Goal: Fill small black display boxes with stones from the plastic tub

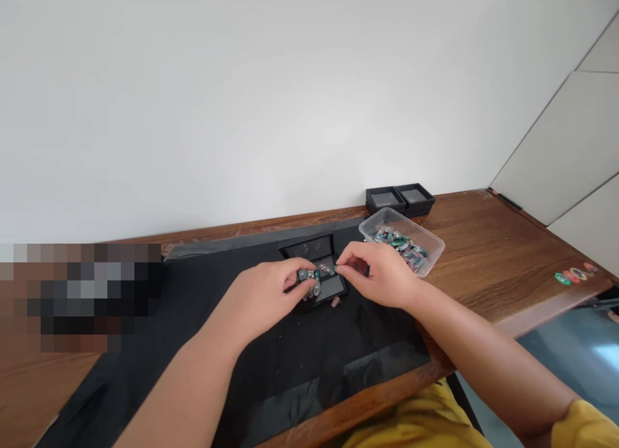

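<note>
The left hand (271,287) rests on a black mat (203,345) near the middle of the bench (483,267), its fingers curled round a small cluster of greenish, silvery stones (309,282) that it holds against the front of an open black case (314,267). The right hand (382,274) comes in from the right, thumb and forefinger pinched together on one small stone (329,268) just above the case's lower half; the stone is too small to tell its exact colour. The case lies open on the mat, its lid tilted up toward the back edge of the bench, its tray toward the person. One pinkish stone (335,301) lies loose on the mat just in front of the case, close to the right hand's wrist side. Just right of the case, touching the mat's right edge, stands a clear tub (430,238) with more green and reddish stones (401,245) heaped in it. Behind the tub, at the back edge against the wall, sit two empty black trays (400,198) side by side. Near the right end of the bench a few round stickers (573,274) are stuck to the wood. A blurred patch covers the left end. Yellow clothing (425,422) shows at the front edge.
</note>
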Demonstrator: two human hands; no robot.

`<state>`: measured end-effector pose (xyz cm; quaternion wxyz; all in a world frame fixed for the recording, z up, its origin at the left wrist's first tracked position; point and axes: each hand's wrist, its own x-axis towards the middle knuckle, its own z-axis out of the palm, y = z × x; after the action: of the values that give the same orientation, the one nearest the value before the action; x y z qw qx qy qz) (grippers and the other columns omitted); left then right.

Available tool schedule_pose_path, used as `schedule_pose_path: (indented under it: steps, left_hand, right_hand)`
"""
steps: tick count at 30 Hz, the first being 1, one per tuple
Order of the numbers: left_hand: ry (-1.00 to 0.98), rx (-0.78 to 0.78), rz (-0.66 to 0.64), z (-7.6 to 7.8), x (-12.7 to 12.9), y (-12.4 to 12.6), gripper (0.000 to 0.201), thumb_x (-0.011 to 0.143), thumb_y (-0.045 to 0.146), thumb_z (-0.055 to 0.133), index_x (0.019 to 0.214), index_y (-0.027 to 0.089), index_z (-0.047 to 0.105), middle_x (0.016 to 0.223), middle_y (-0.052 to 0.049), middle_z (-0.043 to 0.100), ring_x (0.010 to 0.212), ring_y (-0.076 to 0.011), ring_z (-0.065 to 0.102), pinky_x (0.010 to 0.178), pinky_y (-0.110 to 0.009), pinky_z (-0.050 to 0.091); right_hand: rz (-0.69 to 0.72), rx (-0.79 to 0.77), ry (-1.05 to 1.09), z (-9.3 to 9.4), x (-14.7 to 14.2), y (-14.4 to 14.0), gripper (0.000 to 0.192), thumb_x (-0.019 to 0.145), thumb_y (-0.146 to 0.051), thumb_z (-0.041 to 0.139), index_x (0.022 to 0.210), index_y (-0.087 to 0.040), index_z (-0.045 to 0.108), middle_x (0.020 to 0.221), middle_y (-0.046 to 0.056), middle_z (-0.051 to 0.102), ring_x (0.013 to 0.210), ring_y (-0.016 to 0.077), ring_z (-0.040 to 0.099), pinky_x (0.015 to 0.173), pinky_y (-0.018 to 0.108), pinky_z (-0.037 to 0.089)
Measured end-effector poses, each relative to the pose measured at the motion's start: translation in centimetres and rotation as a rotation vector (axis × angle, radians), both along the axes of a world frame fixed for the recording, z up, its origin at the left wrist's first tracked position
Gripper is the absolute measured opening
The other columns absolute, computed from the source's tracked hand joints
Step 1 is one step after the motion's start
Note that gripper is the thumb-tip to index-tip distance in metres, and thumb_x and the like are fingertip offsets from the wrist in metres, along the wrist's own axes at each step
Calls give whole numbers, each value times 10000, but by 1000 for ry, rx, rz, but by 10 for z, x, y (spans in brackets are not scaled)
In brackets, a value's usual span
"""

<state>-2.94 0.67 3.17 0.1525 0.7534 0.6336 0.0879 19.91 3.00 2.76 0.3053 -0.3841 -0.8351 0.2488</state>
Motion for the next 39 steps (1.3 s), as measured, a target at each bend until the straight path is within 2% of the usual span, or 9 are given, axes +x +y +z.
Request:
schedule_pose_path:
  steps: [6, 10, 15, 18, 24, 28, 34, 39]
  left_hand:
    - [-53, -42, -187, -3, 16, -7, 319, 865, 525, 604, 1042, 344, 798, 672, 24, 686, 638, -193, 642, 609, -281, 416]
    - [-41, -57, -290, -10, 25, -8, 220, 876, 368, 638, 1019, 371, 805, 794, 30, 776, 736, -202, 711, 647, -287, 444]
    - [-82, -18, -367, -18, 21, -7, 256, 914, 259, 633, 1051, 393, 802, 1042, 50, 814, 946, -207, 749, 816, -303, 514]
    - [-79, -17, -368, -19, 19, -7, 269, 918, 261, 645, 1086, 396, 806, 1065, 44, 816, 958, -211, 751, 855, -314, 534]
    - [-35, -65, -350, -16, 21, -8, 214, 912, 310, 648, 986, 373, 838, 996, 29, 831, 875, -218, 755, 814, -327, 545]
    - [-50, -72, -327, -17, 21, -8, 227, 905, 315, 626, 965, 367, 838, 1011, 27, 834, 915, -230, 759, 796, -323, 543]
    - [-63, -64, -294, -18, 23, -10, 254, 911, 288, 584, 959, 344, 827, 991, 15, 833, 881, -231, 759, 770, -327, 539]
    - [21, -54, -322, -15, 28, -11, 267, 897, 242, 531, 884, 290, 793, 930, -9, 822, 832, -234, 743, 708, -319, 501]
  right_hand:
    - [5, -1, 12, 0, -1, 0, 64, 918, -183, 659, 855, -192, 651, 743, -17, 677, 668, 121, 586, 639, 247, 383]
    - [11, -9, -4, 0, -1, 0, 57, 916, -185, 666, 861, -195, 653, 743, -16, 680, 668, 123, 584, 637, 247, 384]
    - [15, -17, -3, -1, -1, 1, 55, 916, -184, 668, 862, -193, 659, 739, -20, 677, 657, 117, 578, 633, 245, 380]
    - [18, -24, 4, -2, -1, 1, 54, 913, -184, 669, 862, -192, 658, 740, -20, 675, 663, 117, 583, 637, 243, 384]
    - [20, -17, -10, -2, -1, 1, 52, 911, -186, 675, 864, -194, 655, 745, -18, 675, 667, 119, 584, 636, 244, 383]
    - [22, -20, -15, -1, -1, 0, 56, 917, -193, 671, 865, -196, 651, 749, -16, 678, 673, 121, 589, 640, 245, 386]
    - [16, -10, -19, 0, -1, 0, 59, 917, -197, 673, 860, -198, 658, 750, -14, 687, 675, 122, 590, 635, 247, 378]
    - [20, -14, -22, 0, -1, -1, 62, 913, -183, 675, 855, -197, 659, 744, -18, 681, 671, 120, 581, 631, 244, 370]
